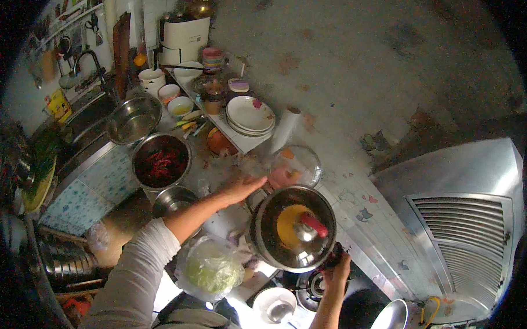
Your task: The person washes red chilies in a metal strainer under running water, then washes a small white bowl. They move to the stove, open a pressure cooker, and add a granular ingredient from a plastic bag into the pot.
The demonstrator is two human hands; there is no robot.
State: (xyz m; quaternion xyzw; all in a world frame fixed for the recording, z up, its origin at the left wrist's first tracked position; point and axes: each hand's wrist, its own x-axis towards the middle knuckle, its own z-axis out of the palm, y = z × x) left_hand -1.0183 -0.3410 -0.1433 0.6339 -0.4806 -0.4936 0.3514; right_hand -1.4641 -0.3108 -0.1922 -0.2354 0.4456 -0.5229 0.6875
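Note:
A dark-bottomed metal pot is before me, with yellow food in view inside its rim. A red handle or knob on a shiny metal piece shows over the food; I cannot tell whether it belongs to a lid or a utensil. My right hand grips the pot's dark handle at the lower right. Stretched out by the pot's upper left rim, my left hand appears to hold nothing. Just past its fingertips stands a clear round bowl or lid with orange and pink patches showing through.
A gas burner and white bowl lie below the pot. Bagged green vegetable sits near my body. Left are a pot of dark red food and metal basin. Plates stand behind; a range hood juts in right.

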